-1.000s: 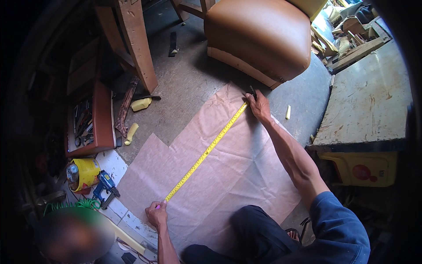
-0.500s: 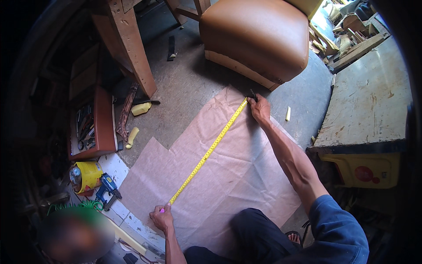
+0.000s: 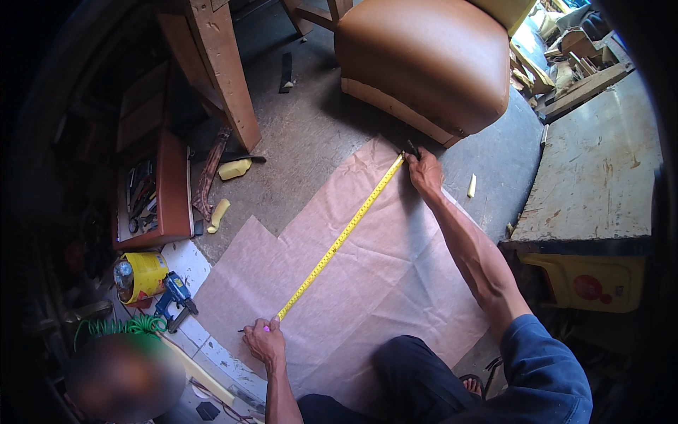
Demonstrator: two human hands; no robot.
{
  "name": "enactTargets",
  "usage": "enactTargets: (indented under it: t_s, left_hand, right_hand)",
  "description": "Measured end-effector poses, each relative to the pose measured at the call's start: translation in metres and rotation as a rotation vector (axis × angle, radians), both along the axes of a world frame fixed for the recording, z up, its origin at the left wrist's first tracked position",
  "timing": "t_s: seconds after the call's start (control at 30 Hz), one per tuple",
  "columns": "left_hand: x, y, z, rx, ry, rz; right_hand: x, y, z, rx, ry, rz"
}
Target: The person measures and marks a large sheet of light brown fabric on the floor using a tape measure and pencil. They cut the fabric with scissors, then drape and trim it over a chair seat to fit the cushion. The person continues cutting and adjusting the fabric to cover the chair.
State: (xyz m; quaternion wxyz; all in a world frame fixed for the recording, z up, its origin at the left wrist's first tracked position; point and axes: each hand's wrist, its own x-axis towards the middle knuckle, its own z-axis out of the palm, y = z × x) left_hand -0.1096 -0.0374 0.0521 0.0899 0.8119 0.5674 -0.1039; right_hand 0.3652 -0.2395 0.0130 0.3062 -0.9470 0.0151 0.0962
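A yellow measuring tape (image 3: 342, 237) is stretched slantwise across a pinkish-beige sheet of cloth (image 3: 385, 283) spread on the floor. At the tape's near end, my left hand (image 3: 267, 343) is closed on it. Something small and pink shows between those fingers, and a thin dark tip sticks out to their left. My right hand (image 3: 426, 173) grips the far end of the tape close to the sheet's far edge. A dark object juts from its fingers, its kind too hidden to tell. The sheet lies creased under the tape, with a stepped cut on its left side.
A brown padded seat (image 3: 424, 63) stands beyond the sheet. To the left are a wooden leg (image 3: 224, 78), a brown tool box (image 3: 173, 191), a yellow bucket (image 3: 148, 275) and a blue staple gun (image 3: 176, 297). A person (image 3: 123, 378) is at lower left. At right is a worn board (image 3: 590, 162).
The whole view has shifted slightly, with the scene moving right. My left hand has turned and risen a little along the tape, and a dark tip now shows beside it. Both hands keep their hold.
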Motion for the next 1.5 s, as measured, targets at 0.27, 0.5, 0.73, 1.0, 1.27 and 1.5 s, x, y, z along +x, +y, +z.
enactTargets:
  t_s: [0.27, 0.5, 0.73, 1.0, 1.27, 1.5]
  left_hand:
    - [0.025, 0.006, 0.014, -0.010, 0.166, -0.059]
    - [0.046, 0.027, 0.019, -0.136, 0.309, -0.040]
    - [0.055, 0.034, 0.022, -0.232, 0.391, 0.040]
    - [0.060, 0.038, 0.027, -0.250, 0.396, 0.043]
    - [0.055, 0.037, 0.023, -0.262, 0.347, 0.146]
    - [0.054, 0.035, 0.025, -0.281, 0.280, 0.173]
  right_hand:
    - [-0.002, 0.002, -0.008, 0.014, -0.044, -0.020]
    - [0.003, -0.003, -0.014, 0.028, -0.060, 0.050]
    - [0.004, -0.005, -0.018, 0.066, -0.083, 0.075]
    - [0.011, -0.012, -0.025, 0.069, -0.063, 0.110]
    - [-0.052, 0.015, 0.007, 0.502, -0.273, -0.101]
    - [-0.139, 0.039, 0.018, 0.467, 0.080, -0.034]
